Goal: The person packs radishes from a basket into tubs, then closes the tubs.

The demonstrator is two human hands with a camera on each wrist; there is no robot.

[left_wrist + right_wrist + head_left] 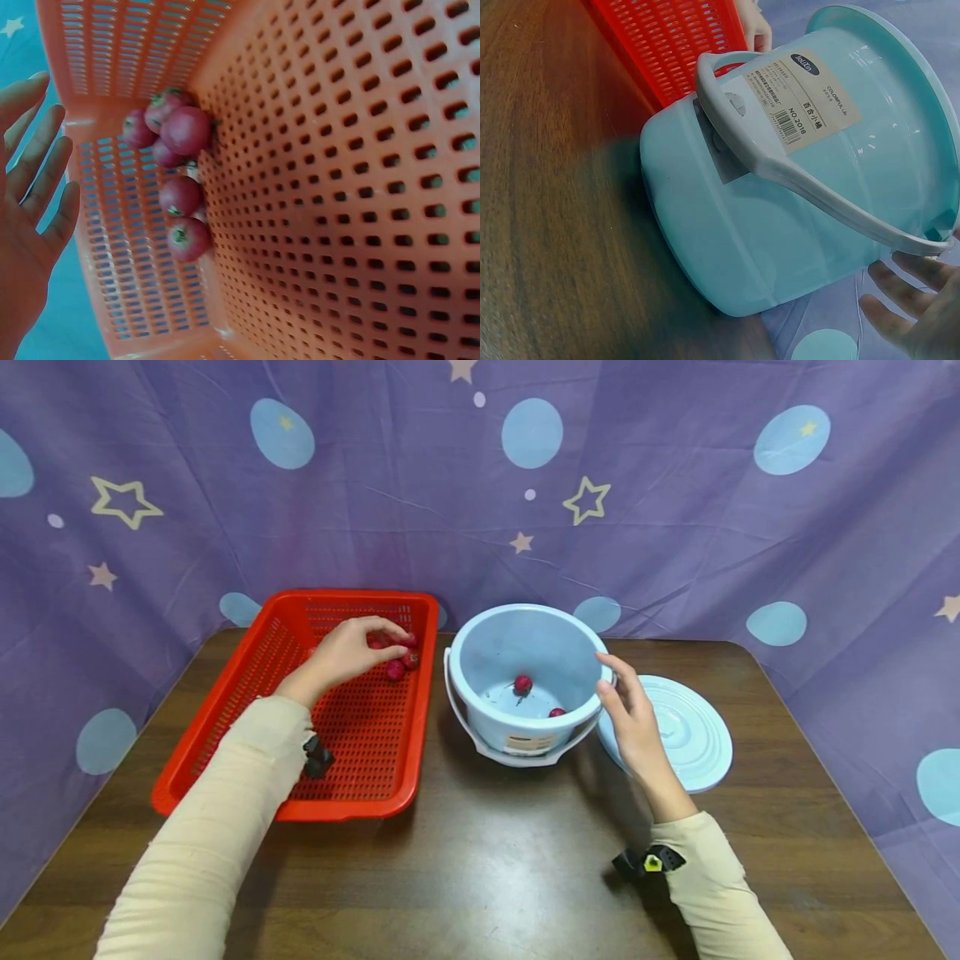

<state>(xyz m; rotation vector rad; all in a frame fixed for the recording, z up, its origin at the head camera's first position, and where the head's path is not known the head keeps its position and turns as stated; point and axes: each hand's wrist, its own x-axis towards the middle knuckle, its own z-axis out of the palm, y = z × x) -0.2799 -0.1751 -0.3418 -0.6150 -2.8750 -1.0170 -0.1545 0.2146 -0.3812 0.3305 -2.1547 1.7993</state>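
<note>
My left hand reaches into the red plastic basket, its fingertips right over a cluster of radishes. The left wrist view shows its fingers spread and fairly straight, with several round radishes in the basket's corner and nothing held. Mid-table stands a light blue bucket, upright, its handle hanging down at the front. Two radishes lie on its bottom. At the bucket's right rim, my right hand touches with extended fingers; its other fingers sit beside the outer wall below the rim.
A round light blue lid lies on the wooden table to the right of the bucket, partly behind my right hand. Purple cloth with stars and ovals hangs behind the table. Bits of leaf and root are scattered on the bucket's bottom.
</note>
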